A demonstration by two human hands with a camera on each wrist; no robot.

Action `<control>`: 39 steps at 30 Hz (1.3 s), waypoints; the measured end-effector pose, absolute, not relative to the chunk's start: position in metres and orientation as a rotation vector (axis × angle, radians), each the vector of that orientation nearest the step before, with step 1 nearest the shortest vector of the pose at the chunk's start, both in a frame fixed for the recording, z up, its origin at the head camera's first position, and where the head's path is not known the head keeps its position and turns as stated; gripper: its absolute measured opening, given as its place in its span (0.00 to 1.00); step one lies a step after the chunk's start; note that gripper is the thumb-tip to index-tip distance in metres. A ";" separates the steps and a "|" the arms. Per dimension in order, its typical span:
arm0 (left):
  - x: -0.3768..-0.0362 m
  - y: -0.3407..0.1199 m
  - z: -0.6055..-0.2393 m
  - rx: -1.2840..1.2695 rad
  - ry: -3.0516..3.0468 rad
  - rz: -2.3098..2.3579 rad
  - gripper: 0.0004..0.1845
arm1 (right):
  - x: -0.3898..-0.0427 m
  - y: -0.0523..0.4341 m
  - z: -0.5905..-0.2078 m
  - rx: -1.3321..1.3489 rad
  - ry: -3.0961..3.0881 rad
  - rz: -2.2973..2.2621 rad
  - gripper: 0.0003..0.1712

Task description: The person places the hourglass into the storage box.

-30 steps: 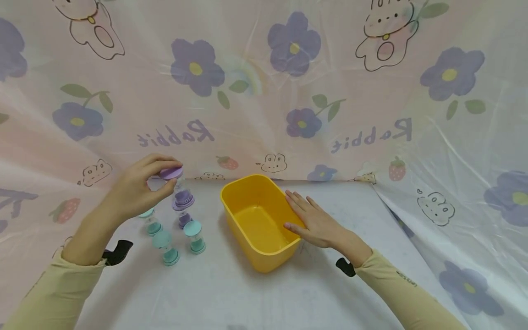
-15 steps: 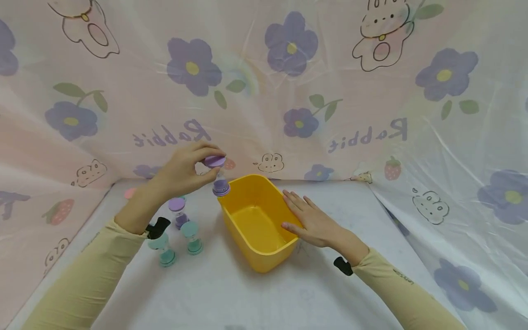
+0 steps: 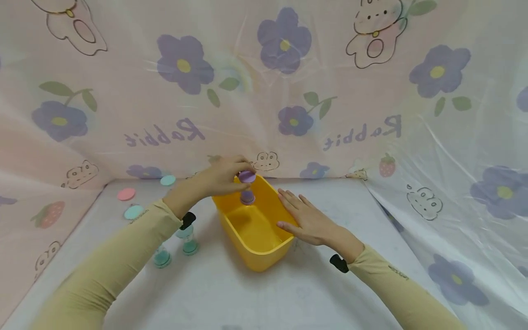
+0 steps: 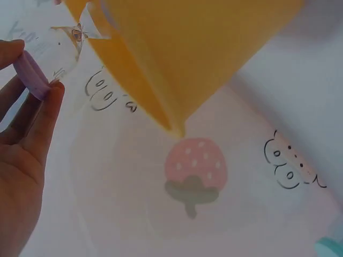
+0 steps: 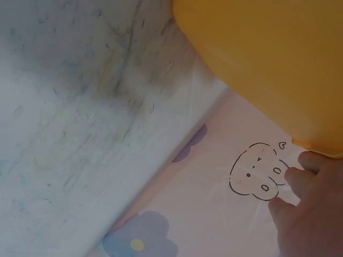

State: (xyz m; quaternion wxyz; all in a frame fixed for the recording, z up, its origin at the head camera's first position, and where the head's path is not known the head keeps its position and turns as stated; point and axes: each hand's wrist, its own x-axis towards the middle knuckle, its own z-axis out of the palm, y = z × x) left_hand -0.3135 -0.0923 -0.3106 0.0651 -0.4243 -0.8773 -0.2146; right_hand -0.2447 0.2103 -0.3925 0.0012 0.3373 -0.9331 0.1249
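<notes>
A printed curtain (image 3: 243, 105) of purple flowers, rabbits and strawberries hangs behind a yellow bin (image 3: 266, 261), which stands on a white table (image 3: 330, 298) that spreads out on either side of it. Two pale yellow sleeves reach toward the bin, the left sleeve (image 3: 107, 261) from its near left and the right sleeve (image 3: 404, 288) from its near right. At the bin's right rim rests the right hand (image 3: 309, 223), unclenched and grasping nothing, its fingers extended along the edge and its thumb over the mouth. The left hand (image 3: 224, 176), at the bin's far left, pinches a purple timer (image 3: 247, 197) by its round top between thumb and fingers. The purple timer is held at the far end of the bin's mouth, with its base lowermost; whether that base sits below the rim cannot be told. Left of the bin stand a teal timer (image 3: 189, 243) and, farther from it, a second teal timer (image 3: 162, 258), partly hidden by the left sleeve. Beyond them, left of the bin, show a pink disc (image 3: 126, 194), a near teal disc (image 3: 134, 212) and a far teal disc (image 3: 167, 180).
</notes>
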 end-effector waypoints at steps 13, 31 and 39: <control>-0.342 -0.074 -0.354 -1.258 -2.845 -0.526 0.18 | -0.246 0.210 -0.395 1.034 -2.951 0.385 0.49; -0.347 -0.073 -0.379 -1.287 -2.889 -0.441 0.18 | -0.245 0.208 -0.394 1.051 -2.928 0.392 0.48; -0.347 -0.072 -0.383 -1.247 -2.883 -0.407 0.19 | -0.244 0.208 -0.394 1.061 -2.919 0.411 0.48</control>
